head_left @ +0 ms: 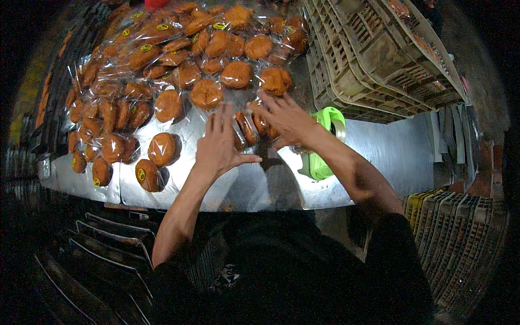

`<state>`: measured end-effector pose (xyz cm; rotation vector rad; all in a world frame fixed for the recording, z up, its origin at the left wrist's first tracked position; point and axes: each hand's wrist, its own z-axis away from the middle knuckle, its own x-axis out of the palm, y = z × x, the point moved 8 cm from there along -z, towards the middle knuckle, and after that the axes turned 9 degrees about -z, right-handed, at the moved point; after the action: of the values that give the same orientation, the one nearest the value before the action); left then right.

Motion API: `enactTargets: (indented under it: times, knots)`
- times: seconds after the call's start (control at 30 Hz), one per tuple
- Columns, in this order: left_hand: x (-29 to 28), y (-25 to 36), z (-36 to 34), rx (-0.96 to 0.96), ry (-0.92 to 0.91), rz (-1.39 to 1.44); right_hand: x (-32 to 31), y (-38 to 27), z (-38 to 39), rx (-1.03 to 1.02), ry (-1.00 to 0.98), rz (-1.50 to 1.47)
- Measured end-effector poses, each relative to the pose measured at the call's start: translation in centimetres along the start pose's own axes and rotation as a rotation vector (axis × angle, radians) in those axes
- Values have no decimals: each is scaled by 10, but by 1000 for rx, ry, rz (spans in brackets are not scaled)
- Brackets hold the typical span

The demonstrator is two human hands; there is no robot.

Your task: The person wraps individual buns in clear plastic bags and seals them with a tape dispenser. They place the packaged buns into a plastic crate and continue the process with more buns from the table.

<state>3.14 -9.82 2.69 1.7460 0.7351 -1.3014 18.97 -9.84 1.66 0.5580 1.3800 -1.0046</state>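
A short row of round brown buns in clear plastic wrap (247, 128) is sitting between your hands on the shiny metal table (387, 154). Your left hand (219, 143) is spreading empty beside it; your right hand (287, 120) is partly covering it, whether grasping you cannot tell. Similar wrapped buns (187, 73) are lying beyond; a bright green plastic device (320, 167) is standing by your right forearm.

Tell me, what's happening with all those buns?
A person has the left hand and right hand on either side of a few clear-wrapped brown buns. More wrapped buns lie heaped beyond and to the left on a metal table. To the right are a green gadget and a plastic crate.
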Motion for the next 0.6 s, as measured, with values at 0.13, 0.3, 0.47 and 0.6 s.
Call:
enactTargets:
  times: [0.13,0.3,0.47,0.6]
  knots:
    - [23,5,-18,12,-148,-181,-4,-3,-15,-178,224,-2]
    - [17,3,-20,-5,-171,-162,-8,-9,-24,-267,105,-172]
    - [-98,33,-41,-13,-52,1,-115,-23,-8,-416,412,-351]
    - [-235,96,-94,25,218,183,-270,5,60,-570,919,-52]
